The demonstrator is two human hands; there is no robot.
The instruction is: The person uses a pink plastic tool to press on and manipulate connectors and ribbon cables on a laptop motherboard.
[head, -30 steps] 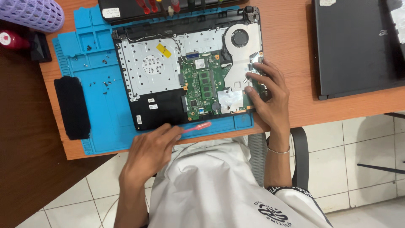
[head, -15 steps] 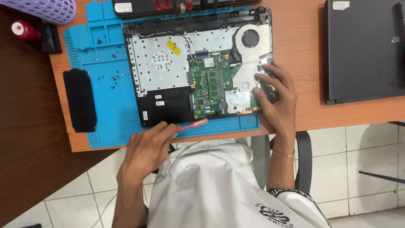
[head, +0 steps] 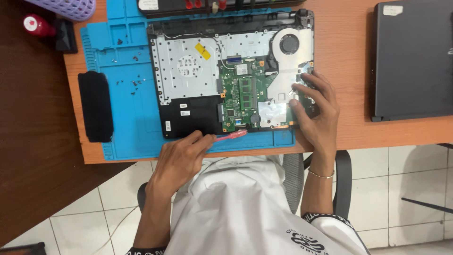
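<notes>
the left hand point(head: 181, 158) held a pink tool point(head: 231, 136) in a closed grip at the near edge of the open laptop point(head: 231, 71). the tool's long axis ran rightward along that edge, tip toward the green board point(head: 240, 97). the right hand point(head: 316, 111) lay spread, holding nothing, on the laptop's right corner, nearer the fan point(head: 289, 43).

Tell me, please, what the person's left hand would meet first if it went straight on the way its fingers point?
Probably the opened laptop's black panel: the left hand, holding a pink tool, points up-right at the near edge; height is unclear.
</notes>
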